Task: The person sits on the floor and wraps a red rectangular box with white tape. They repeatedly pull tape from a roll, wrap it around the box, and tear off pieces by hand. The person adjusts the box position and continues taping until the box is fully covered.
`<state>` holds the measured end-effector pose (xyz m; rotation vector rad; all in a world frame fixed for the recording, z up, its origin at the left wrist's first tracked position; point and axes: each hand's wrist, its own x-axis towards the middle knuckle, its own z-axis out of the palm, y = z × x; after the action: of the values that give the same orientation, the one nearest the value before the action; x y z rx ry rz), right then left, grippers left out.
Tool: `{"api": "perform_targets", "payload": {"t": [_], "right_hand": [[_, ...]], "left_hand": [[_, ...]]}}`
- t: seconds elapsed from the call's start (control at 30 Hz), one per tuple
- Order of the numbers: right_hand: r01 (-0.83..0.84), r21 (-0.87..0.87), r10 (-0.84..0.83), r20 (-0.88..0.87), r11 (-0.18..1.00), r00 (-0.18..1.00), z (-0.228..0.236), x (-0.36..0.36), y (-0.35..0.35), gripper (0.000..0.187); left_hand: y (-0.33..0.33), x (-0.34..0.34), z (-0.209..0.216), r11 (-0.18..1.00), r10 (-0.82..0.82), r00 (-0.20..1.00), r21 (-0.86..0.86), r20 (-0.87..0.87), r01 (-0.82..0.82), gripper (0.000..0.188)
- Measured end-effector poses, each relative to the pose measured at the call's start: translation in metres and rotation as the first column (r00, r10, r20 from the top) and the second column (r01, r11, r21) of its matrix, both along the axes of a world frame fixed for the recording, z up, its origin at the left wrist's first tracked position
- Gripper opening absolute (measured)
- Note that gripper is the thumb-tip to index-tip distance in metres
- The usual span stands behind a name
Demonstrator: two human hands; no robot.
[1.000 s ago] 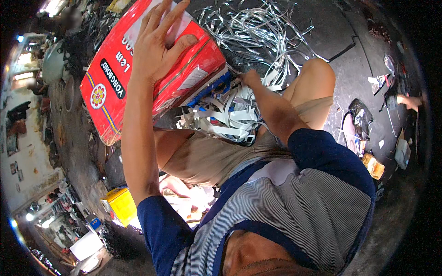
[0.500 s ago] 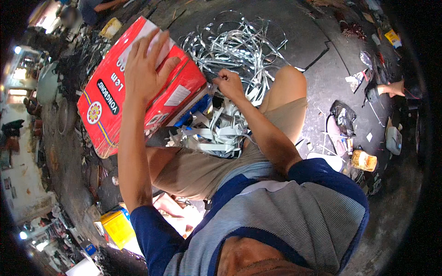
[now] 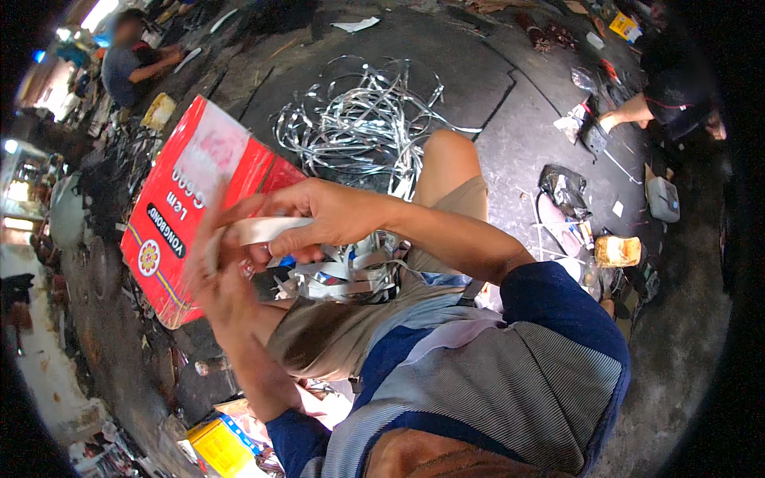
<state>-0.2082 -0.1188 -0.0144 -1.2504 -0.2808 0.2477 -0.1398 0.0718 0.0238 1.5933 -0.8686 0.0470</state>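
A red cardboard box (image 3: 163, 215) with a flower emblem stands tilted at the left. In front of its near side, my right hand (image 3: 331, 211) is closed around a pale white strip (image 3: 271, 229), the thumb lying along its lower edge. My left hand (image 3: 223, 259) is close to the strip's left end and smeared by motion, so its fingers cannot be made out. Below my hands, a heap of white strips (image 3: 351, 279) lies between my legs. Beyond my knee is a tangle of shiny silver strips (image 3: 358, 119) on the dark floor.
A person (image 3: 127, 68) sits at the far left, and another person's leg (image 3: 625, 111) shows at the right. On the right floor lie a black plastic bag (image 3: 564, 190), a yellowish container (image 3: 617, 252) and a white container (image 3: 663, 199). A yellow box (image 3: 223, 446) is at lower left.
My left hand has come off the top of the box and moved down toward me. My right hand has moved left to meet it, and a white strip now shows in it.
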Motion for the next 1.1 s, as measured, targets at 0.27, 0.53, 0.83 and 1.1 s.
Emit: {"api": "perform_targets", "payload": {"t": [0.27,0.53,0.83,1.1], "right_hand": [[0.174,-0.495,-0.025,0.293,0.851,0.956,0.004,0.057,-0.044,0.025],[0.383,-0.754,0.129,0.521,0.534,0.844,0.067,0.134,-0.027,0.023],[0.627,-0.736,0.093,0.665,0.256,0.741,0.046,0.151,0.001,0.032],[0.723,-0.656,0.019,0.743,0.219,0.669,0.044,0.138,-0.025,0.023]], "left_hand": [[0.174,0.077,0.051,0.884,0.466,0.88,-0.002,-0.095,-0.468,0.048],[0.276,0.133,0.017,0.38,0.811,0.538,0.493,0.23,-0.783,0.05],[0.016,0.121,0.001,0.861,0.375,0.906,0.288,0.197,-0.419,0.044],[-0.031,0.126,-0.037,0.957,0.226,0.96,0.143,0.166,-0.25,0.023]]}}
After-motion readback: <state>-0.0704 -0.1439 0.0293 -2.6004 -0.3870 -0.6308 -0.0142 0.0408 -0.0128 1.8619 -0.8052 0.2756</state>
